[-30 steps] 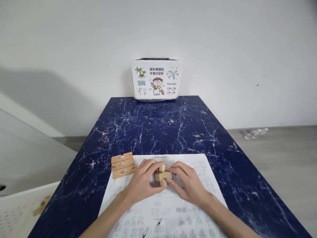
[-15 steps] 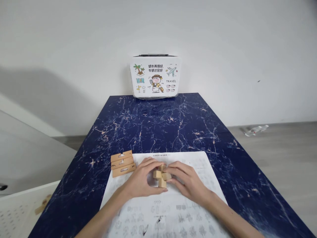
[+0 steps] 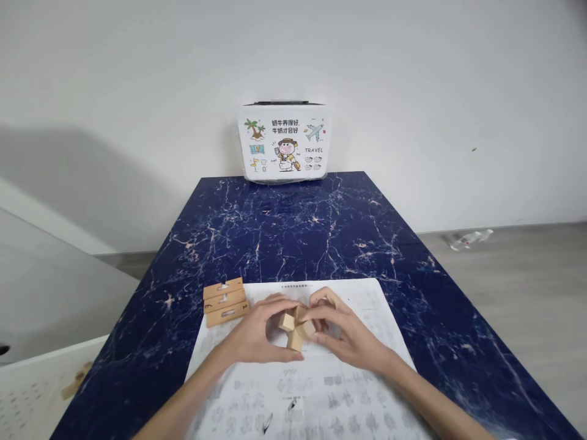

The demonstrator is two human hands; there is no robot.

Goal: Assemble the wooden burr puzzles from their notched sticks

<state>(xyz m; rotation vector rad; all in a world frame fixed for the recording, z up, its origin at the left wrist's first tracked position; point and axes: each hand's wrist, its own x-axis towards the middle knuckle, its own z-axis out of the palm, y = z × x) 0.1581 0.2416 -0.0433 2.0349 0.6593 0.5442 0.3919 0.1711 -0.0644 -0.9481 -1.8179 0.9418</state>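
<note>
A wooden interlocking puzzle [image 3: 296, 333], a cross of pale square bars, is between both hands above the printed sheet [image 3: 293, 382]. My left hand [image 3: 263, 333] grips it from the left, with the index finger at the far end and the thumb at the near end. From the right, my right hand [image 3: 346, 330] pinches the right-hand bar between thumb and fingers. Three flat wooden boards [image 3: 224, 301] with cut-out slots and handwritten marks lie at the sheet's upper left corner, beside my left hand. The puzzle's underside is hidden.
The sheet lies on a dark blue marbled table [image 3: 284, 232]. A white cartoon-printed case [image 3: 284, 143] stands at the far edge against the wall. A white perforated basket [image 3: 32, 391] with wooden pieces is at lower left. A clear bottle [image 3: 470, 239] lies on the floor at right.
The puzzle has turned and tilted slightly between my hands. My right fingers have bent and shifted their hold on the right-hand bar. The camera view has moved slightly.
</note>
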